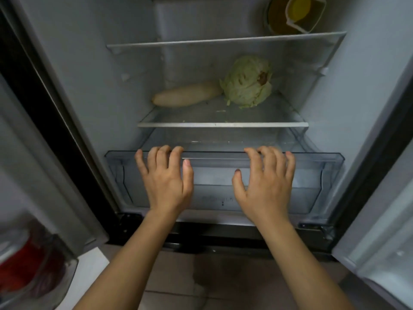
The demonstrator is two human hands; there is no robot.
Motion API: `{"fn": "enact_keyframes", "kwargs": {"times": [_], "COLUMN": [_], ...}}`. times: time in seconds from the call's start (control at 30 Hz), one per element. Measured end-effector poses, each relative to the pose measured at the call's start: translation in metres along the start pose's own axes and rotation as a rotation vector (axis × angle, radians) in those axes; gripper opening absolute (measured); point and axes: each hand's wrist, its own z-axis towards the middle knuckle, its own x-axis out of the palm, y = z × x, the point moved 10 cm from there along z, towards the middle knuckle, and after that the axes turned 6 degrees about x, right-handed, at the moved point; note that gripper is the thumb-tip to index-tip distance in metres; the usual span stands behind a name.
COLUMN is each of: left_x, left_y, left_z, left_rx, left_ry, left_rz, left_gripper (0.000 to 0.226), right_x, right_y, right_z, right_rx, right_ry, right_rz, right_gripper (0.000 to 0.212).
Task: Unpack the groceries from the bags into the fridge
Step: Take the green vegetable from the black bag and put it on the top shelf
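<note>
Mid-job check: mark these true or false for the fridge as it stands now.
1. The left hand and the right hand both grip the crisper drawer by its front rim. True.
2. The cabbage lies left of the white radish. False: it lies to the radish's right.
3. The white radish sits inside the crisper drawer. False: it lies on the glass shelf above.
4. A container with yellow contents stands on the upper shelf, at the right. True.

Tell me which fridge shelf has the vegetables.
The lower shelf, directly above the drawer: a cabbage and a white radish lie on it. The upper shelf holds containers instead.
</note>
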Motion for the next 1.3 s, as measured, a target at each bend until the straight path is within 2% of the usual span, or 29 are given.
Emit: {"fn": "enact_keyframes", "kwargs": {"times": [0.2,0.33,0.47,0.67,0.97,1.1,1.3], "left_x": [-0.015,-0.011,-0.009,-0.024,-0.075,-0.099,-0.153], "left_y": [-0.006,-0.005,-0.004,0.006,0.032,0.048,0.075], "left_z": [-0.013,-0.015,-0.018,-0.040,-0.105,-0.138,-0.187], "left_rx": [-0.006,0.002,0.090,0.178,0.158,0.154,0.093], "left_ry": [0.022,0.115,0.248,0.400,0.356,0.368,0.353], "left_rz": [0.005,-0.011,-0.012,-0.072,-0.258,-0.219,-0.199], "left_gripper": [0.040,0.043,0.049,0.061,0.059,0.059,0.057], "right_x": [-0.017,-0.013,-0.014,-0.020,-0.045,-0.040,-0.028], "right_y": [-0.001,-0.001,0.001,0.005,0.012,0.027,0.082], "right_z": [-0.013,-0.013,-0.015,-0.032,-0.116,-0.149,-0.196], "right_rx": [-0.030,-0.031,-0.040,0.075,0.162,0.164,0.104], "right_ry": [-0.032,0.032,0.083,0.244,0.229,0.266,0.357], "right_rz": [0.029,-0.018,-0.070,-0.112,-0.154,-0.158,0.000], "right_gripper": [0.045,0.049,0.058,0.075,0.069,0.071,0.074]}}
